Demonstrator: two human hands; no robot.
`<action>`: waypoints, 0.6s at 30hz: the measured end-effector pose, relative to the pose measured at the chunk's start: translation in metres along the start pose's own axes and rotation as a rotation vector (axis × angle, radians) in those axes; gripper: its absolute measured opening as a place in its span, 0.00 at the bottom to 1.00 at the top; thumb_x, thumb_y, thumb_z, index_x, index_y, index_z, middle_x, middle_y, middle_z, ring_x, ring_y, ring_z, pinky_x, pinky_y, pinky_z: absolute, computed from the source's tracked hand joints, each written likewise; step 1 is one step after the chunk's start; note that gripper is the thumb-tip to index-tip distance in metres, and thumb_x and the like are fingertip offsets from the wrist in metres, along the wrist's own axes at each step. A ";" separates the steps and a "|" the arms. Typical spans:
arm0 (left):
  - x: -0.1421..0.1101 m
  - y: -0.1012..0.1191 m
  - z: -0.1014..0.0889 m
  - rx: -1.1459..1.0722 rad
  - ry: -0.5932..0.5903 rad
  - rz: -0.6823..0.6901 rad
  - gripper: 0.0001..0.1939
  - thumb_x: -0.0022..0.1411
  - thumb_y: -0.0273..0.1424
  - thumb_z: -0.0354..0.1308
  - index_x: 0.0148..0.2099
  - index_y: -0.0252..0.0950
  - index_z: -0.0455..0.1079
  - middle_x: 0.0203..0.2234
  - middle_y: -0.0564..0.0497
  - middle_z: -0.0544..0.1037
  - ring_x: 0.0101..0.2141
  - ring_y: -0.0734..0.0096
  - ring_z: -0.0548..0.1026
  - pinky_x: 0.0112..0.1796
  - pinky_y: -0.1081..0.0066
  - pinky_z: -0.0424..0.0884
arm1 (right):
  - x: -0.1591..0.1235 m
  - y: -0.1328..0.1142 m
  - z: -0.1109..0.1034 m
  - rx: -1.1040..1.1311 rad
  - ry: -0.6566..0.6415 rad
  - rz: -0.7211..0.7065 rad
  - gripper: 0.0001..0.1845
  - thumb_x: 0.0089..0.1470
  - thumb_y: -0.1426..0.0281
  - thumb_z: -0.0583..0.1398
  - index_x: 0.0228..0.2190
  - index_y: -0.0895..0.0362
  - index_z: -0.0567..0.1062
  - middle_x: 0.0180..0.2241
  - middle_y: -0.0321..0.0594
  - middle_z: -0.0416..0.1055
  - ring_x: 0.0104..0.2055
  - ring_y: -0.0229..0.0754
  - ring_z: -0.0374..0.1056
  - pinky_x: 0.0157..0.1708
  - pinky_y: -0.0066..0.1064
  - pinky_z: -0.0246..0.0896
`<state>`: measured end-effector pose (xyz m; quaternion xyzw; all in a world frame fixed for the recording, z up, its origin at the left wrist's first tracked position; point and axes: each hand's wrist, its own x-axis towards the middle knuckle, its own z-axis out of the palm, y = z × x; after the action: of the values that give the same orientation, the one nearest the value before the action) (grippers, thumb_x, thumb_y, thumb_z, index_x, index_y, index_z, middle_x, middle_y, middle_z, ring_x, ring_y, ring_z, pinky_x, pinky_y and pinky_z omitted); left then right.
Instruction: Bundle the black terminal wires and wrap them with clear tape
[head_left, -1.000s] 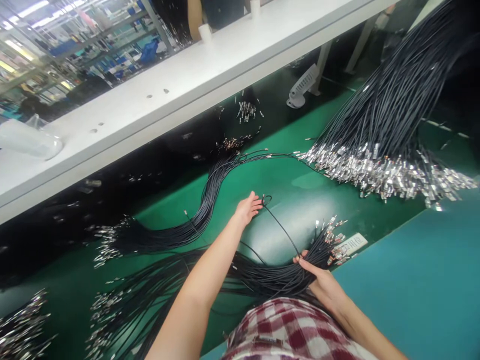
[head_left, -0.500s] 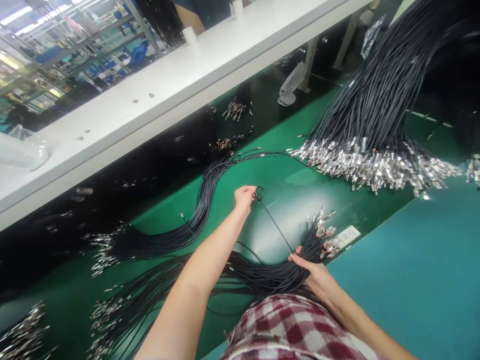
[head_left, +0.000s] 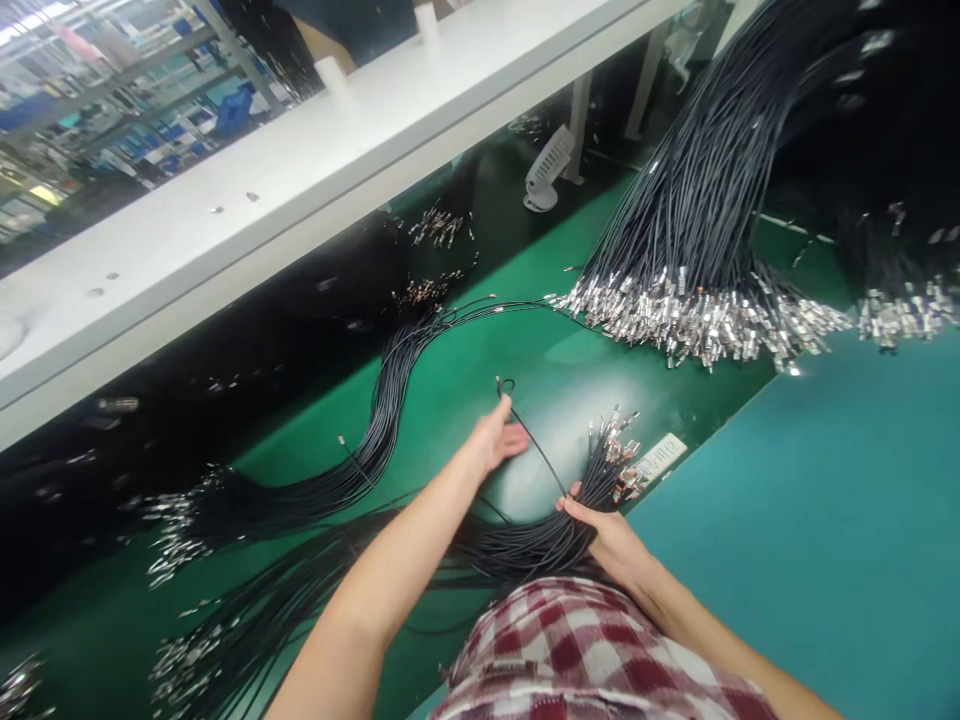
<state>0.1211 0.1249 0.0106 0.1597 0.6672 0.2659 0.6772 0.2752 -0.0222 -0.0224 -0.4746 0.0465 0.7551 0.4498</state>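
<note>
A single thin black cable (head_left: 541, 455) runs taut up from my right hand (head_left: 604, 525), its far end curled into a small loop. My left hand (head_left: 501, 438) is beside that loop, fingers stretched apart, one fingertip touching the cable. With thumb and fingers closed, my right hand grips the cable at the edge of a bundle of black cables (head_left: 525, 545). Metal terminals (head_left: 626, 450) stick out from the bundle's end just beyond this hand. Part of the bundle is hidden behind my left forearm.
Another cable bundle (head_left: 382, 410) curves across the green table (head_left: 480, 350). A big hanging bundle with metal terminals (head_left: 697, 310) is at upper right. A white shelf (head_left: 300, 200) crosses the back; a grey-white clip-shaped object (head_left: 549, 170) stands beneath. A label (head_left: 660, 457) lies near the teal mat (head_left: 825, 500).
My left hand has opened from its pinch at the cable's looped end and dropped slightly below the loop. My right hand keeps its grip. The whole view has shifted, moving the scene leftward.
</note>
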 end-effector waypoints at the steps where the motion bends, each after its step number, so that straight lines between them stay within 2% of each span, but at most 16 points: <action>1: -0.010 -0.014 0.006 0.029 -0.104 -0.055 0.18 0.67 0.43 0.52 0.40 0.31 0.66 0.23 0.45 0.75 0.28 0.66 0.77 0.33 0.65 0.73 | 0.001 0.000 0.000 0.003 0.001 -0.005 0.23 0.24 0.71 0.77 0.27 0.56 0.79 0.26 0.36 0.77 0.31 0.40 0.72 0.35 0.30 0.68; 2: -0.019 -0.026 0.011 0.056 -0.203 -0.065 0.16 0.67 0.41 0.52 0.39 0.32 0.66 0.24 0.46 0.75 0.28 0.67 0.77 0.33 0.67 0.73 | 0.002 0.000 -0.001 0.004 -0.001 -0.011 0.22 0.25 0.71 0.77 0.27 0.56 0.79 0.27 0.36 0.77 0.31 0.39 0.72 0.36 0.30 0.68; 4: -0.033 -0.039 0.017 0.144 -0.327 0.045 0.11 0.67 0.36 0.51 0.36 0.33 0.66 0.22 0.50 0.73 0.26 0.71 0.75 0.32 0.72 0.71 | 0.003 0.000 -0.002 0.010 -0.010 -0.018 0.20 0.27 0.71 0.77 0.27 0.57 0.79 0.29 0.37 0.78 0.33 0.40 0.73 0.38 0.30 0.68; 6: -0.043 -0.037 0.016 0.349 -0.313 0.261 0.11 0.66 0.34 0.49 0.34 0.34 0.66 0.19 0.54 0.69 0.22 0.74 0.71 0.30 0.74 0.68 | 0.003 0.000 -0.003 0.024 -0.014 -0.012 0.19 0.29 0.70 0.76 0.28 0.57 0.79 0.32 0.39 0.79 0.37 0.42 0.74 0.42 0.31 0.68; 9: -0.054 -0.031 0.006 0.847 -0.274 0.559 0.12 0.64 0.32 0.49 0.31 0.36 0.69 0.21 0.52 0.71 0.24 0.71 0.71 0.34 0.71 0.67 | 0.002 0.000 -0.003 0.053 -0.036 0.007 0.20 0.30 0.67 0.76 0.29 0.56 0.80 0.37 0.41 0.79 0.45 0.46 0.73 0.47 0.33 0.67; 12: -0.068 -0.051 -0.004 1.182 -0.294 0.621 0.11 0.62 0.32 0.52 0.32 0.38 0.74 0.24 0.47 0.75 0.29 0.62 0.74 0.38 0.67 0.67 | 0.002 0.003 -0.006 0.069 -0.047 -0.003 0.20 0.31 0.65 0.76 0.29 0.55 0.79 0.35 0.39 0.79 0.45 0.48 0.73 0.48 0.36 0.68; 14: -0.079 -0.076 -0.008 1.215 -0.264 0.634 0.11 0.63 0.33 0.51 0.37 0.39 0.76 0.24 0.46 0.76 0.30 0.59 0.76 0.39 0.65 0.68 | 0.003 0.005 -0.010 0.054 -0.023 -0.004 0.20 0.31 0.65 0.76 0.29 0.55 0.78 0.32 0.36 0.78 0.39 0.46 0.74 0.45 0.36 0.70; 16: -0.086 -0.095 -0.014 1.181 -0.229 0.698 0.13 0.65 0.37 0.51 0.39 0.39 0.76 0.26 0.45 0.76 0.32 0.58 0.76 0.40 0.65 0.68 | 0.002 0.006 -0.013 0.049 -0.010 -0.005 0.21 0.30 0.66 0.76 0.30 0.54 0.77 0.29 0.33 0.76 0.35 0.43 0.73 0.41 0.35 0.70; 18: -0.089 -0.098 -0.024 1.102 -0.180 0.752 0.15 0.65 0.41 0.52 0.36 0.38 0.75 0.29 0.45 0.77 0.34 0.60 0.75 0.42 0.65 0.68 | -0.002 0.005 -0.011 0.053 -0.038 -0.003 0.22 0.30 0.65 0.76 0.30 0.52 0.76 0.26 0.30 0.73 0.32 0.41 0.71 0.38 0.34 0.69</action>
<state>0.1144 -0.0082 0.0260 0.7249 0.5453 0.0898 0.4112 0.2789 -0.0320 -0.0284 -0.4483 0.0571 0.7617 0.4642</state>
